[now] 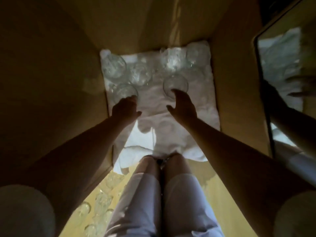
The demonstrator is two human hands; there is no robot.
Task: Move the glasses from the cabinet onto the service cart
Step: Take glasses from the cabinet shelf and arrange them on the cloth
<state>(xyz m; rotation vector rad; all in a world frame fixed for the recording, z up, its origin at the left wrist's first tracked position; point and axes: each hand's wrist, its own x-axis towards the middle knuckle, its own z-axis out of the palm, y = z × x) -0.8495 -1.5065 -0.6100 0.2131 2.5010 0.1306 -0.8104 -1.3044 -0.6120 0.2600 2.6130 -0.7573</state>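
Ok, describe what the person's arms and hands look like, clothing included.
The left forearm and right forearm are bare. The left hand and right hand wear no gloves; no watch or ring shows, though the light is dim. A short pale sleeve covers each upper arm: the left sleeve and right sleeve.

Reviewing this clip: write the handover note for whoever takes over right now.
Left hand: at the near-left glass; grip unclear in the dark.
Right hand: open, fingers at the near-right glass, not closed round it.
Cabinet: about four back glasses stand on the white cloth.
Done: other glasses show outside at lower left; whether on the cart, cannot tell.
Left: lift both near glasses out, then the rest.
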